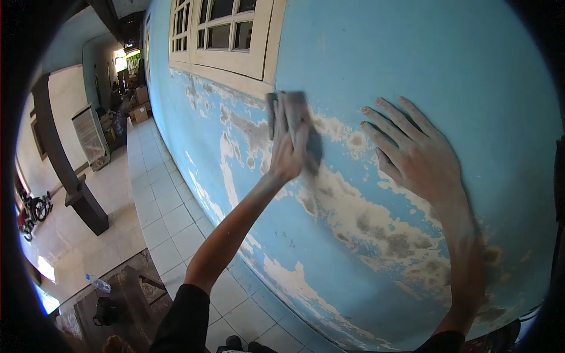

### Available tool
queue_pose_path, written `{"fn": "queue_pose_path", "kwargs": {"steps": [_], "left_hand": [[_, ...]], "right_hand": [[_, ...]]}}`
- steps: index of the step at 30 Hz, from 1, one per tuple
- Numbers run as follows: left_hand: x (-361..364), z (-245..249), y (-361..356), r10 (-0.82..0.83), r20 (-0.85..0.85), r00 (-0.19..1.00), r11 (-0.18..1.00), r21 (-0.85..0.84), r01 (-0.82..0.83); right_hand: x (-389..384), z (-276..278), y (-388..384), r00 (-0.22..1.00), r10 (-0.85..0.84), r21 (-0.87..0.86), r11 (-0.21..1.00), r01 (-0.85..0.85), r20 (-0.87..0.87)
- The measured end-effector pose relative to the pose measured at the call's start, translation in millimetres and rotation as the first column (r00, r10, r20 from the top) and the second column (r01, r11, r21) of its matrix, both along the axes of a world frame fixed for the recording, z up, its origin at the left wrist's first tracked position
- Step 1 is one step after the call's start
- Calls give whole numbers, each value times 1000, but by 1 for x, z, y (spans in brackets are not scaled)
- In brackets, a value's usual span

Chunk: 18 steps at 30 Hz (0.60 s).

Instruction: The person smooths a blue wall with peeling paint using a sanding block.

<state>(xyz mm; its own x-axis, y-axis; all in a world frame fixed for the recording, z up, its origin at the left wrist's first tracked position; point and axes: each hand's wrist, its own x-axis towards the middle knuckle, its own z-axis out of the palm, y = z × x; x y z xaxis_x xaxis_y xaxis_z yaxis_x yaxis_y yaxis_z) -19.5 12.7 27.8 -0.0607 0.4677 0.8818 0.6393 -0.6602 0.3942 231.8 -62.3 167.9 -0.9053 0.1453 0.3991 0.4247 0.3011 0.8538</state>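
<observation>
My left hand (287,150) presses a dark grey piece of sandpaper (298,101) against the wall, just below the window's lower right corner. Motion smears the hand and the sheet a little. My right hand (415,150) lies spread on the blue wall (376,53) to the right, fingers apart and holding nothing. Pale dust coats its fingers. Around and below both hands the paint is worn away in cream and grey patches (376,223).
A cream-framed window (268,59) sits above my left hand. White floor tiles (170,220) run along the wall's foot. To the left stand a dark post (85,203), a wooden table (126,306) with a plastic bottle (98,283), and a motorcycle (35,212). Cardboard boxes (140,113) are farther back.
</observation>
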Motion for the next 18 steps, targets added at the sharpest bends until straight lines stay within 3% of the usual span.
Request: {"fn": "queue_pose_path", "kwargs": {"steps": [1,2,3,5,7,9,10,11,12,13,17,18], "left_hand": [[-3,1,4,-79,251,965,957,-253,144],[9,4,2,87,52,995,995,54,-90],[18,-4,0,89,53,995,994,53,-92],[31,-25,-8,173,-171,970,959,255,-126],[26,-20,-14,121,-175,977,968,237,-77],[9,0,-8,27,-57,998,986,166,-17],[-15,31,-20,-348,219,912,790,-455,411],[-8,29,-15,-344,217,914,792,-455,406],[7,22,-5,-134,110,985,974,-167,151],[18,16,-1,110,77,991,980,159,-121],[4,11,-6,158,-71,985,980,130,-148],[-12,12,7,211,-125,970,977,-5,-213]], "right_hand": [[0,-1,0,1000,3,1,1000,-3,-6],[0,-2,1,1000,6,3,1000,-6,-8],[0,-2,1,1000,8,2,1000,-8,-6],[0,-2,0,1000,0,9,1000,0,1],[-1,-1,-1,1000,9,14,1000,-9,-5],[-1,0,0,1000,26,18,1000,-26,6],[-2,0,0,1000,28,15,1000,-28,5],[-2,0,0,1000,27,15,1000,-27,-5],[-2,0,-1,999,32,17,999,-32,-7],[-3,1,-1,1000,27,18,999,-27,-8],[-2,-1,0,1000,19,6,1000,-19,-14],[-2,-1,0,1000,15,8,1000,-15,-9]]}}
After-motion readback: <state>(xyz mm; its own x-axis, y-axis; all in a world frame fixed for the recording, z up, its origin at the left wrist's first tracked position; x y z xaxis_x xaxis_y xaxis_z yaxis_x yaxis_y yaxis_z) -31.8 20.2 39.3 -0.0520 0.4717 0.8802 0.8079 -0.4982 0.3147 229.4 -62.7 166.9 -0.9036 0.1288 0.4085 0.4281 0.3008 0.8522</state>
